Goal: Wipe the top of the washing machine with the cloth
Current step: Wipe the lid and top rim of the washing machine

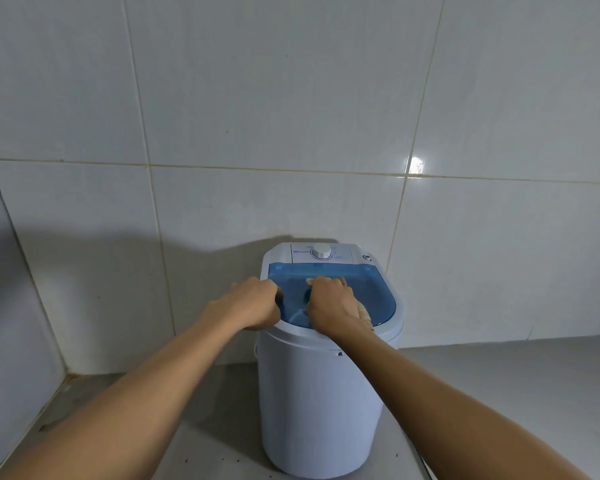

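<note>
A small white washing machine (321, 403) stands on the floor against the tiled wall. Its top has a translucent blue lid (371, 289) and a white control panel with a round dial (321, 252) at the back. My right hand (331, 304) lies on the blue lid, pressing a beige cloth (364, 313) that shows under the palm and at the fingertips. My left hand (253, 303) grips the machine's left rim, fingers curled over the edge.
Pale tiled walls (291, 116) meet in a corner at the left. The grey floor (499, 375) spreads around the machine, with small dark specks near its base.
</note>
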